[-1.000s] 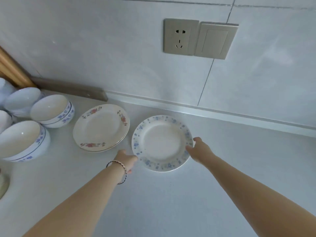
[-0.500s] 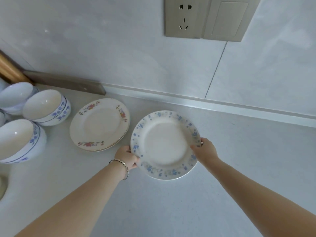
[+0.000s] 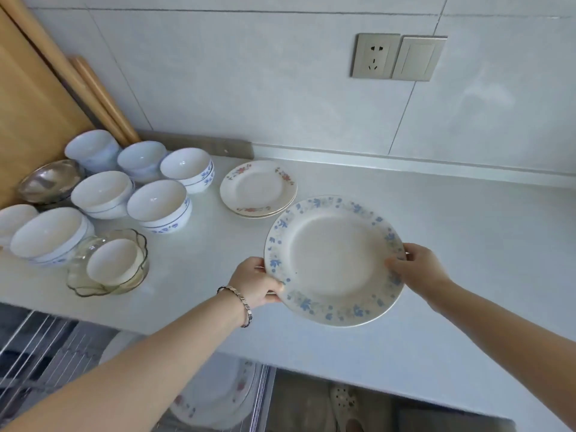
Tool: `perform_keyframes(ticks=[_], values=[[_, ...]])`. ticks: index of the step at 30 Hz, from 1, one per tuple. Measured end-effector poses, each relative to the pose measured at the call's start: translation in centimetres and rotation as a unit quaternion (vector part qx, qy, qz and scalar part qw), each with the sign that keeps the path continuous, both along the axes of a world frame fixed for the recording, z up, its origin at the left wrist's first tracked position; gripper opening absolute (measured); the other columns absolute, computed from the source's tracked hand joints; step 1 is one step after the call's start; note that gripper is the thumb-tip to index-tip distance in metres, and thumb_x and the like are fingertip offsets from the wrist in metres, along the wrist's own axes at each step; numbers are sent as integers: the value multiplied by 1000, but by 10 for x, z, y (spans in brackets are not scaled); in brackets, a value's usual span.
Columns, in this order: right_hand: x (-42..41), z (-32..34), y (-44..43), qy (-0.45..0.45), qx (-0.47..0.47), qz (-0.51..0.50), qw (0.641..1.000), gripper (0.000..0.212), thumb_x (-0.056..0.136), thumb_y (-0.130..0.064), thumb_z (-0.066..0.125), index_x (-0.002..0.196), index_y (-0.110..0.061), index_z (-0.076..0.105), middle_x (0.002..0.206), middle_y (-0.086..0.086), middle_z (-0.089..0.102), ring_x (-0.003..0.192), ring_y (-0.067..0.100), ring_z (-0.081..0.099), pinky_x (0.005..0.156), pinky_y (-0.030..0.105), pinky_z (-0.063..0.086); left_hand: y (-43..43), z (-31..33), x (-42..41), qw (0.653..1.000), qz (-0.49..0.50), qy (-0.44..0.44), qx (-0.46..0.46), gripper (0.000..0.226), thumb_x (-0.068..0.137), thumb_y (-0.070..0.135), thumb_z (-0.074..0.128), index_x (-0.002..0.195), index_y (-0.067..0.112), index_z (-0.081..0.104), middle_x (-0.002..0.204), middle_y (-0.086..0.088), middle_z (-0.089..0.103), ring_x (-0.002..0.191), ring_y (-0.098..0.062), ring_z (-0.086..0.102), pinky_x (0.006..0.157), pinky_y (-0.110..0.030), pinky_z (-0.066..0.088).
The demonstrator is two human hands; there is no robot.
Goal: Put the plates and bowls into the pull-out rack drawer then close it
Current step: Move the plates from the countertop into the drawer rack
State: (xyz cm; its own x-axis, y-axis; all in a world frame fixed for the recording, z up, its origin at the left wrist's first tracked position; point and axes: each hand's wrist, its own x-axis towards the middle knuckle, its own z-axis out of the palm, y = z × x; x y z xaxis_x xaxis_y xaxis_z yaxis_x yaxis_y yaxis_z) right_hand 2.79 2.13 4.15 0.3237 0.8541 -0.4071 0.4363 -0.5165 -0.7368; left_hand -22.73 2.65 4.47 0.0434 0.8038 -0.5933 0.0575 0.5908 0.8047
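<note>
A white plate with a blue flower rim [image 3: 333, 260] hangs tilted above the white counter [image 3: 467, 232]. My left hand [image 3: 254, 283] grips its left edge and my right hand [image 3: 419, 269] pinches its right edge. Behind it, a short stack of red-flowered plates [image 3: 258, 188] lies on the counter. Several white bowls with blue trim [image 3: 159, 205] stand to the left. Below the counter edge the pull-out wire rack drawer [image 3: 46, 360] is open, and a flowered plate [image 3: 218, 397] lies in it under my left forearm.
A glass scalloped dish [image 3: 78, 275] holds a small white bowl. A steel bowl [image 3: 46, 182] and wooden boards [image 3: 34, 98] stand at the far left. A socket and switch [image 3: 399, 57] are on the tiled wall. A slippered foot [image 3: 346, 406] shows on the floor.
Both hands lifted the blue-rimmed plate off the counter and drew it toward me. The view pulled back and down, so the bowls and the open drawer came into sight.
</note>
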Motion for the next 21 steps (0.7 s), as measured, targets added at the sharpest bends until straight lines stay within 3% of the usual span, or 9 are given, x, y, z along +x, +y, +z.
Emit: perform_keyframes(ticks=[5,10,15,19,21], values=[[-45,30,-90,1,-3,-8,1000,20,82,-1,53,97,3,65,84,13,60,77,26,55,73,33,46,-87,22,-46,1000,-10,-3,-1,27,76,-23,49,75,2,58,79,-9,64,74,-22,64,62,-32,59],[-81,42,-164,4,-4,4,1000,18,84,-2,55,98,-2,65,87,13,64,83,30,61,86,43,52,-163,36,-81,1000,-16,8,-3,27,78,-23,49,74,2,58,80,-10,65,74,-21,64,54,-28,59],[-114,35,-229,18,-11,17,1000,12,84,-5,55,91,-10,62,89,13,66,96,37,65,89,48,53,-230,31,-111,1000,-2,13,-6,32,78,-23,46,78,5,60,82,-9,66,81,-26,64,74,-40,55],[-147,22,-273,25,-14,47,998,12,85,-11,55,93,-16,63,94,12,69,94,32,65,89,47,53,-280,20,-142,999,33,11,-39,31,79,-24,45,80,4,57,83,-9,64,76,-20,62,58,-33,55],[-164,15,-292,32,-19,51,998,11,85,-12,56,92,-18,63,93,10,70,92,30,66,88,45,54,-299,13,-160,997,47,16,-52,33,79,-24,43,81,4,59,84,-10,64,76,-21,62,60,-34,54]])
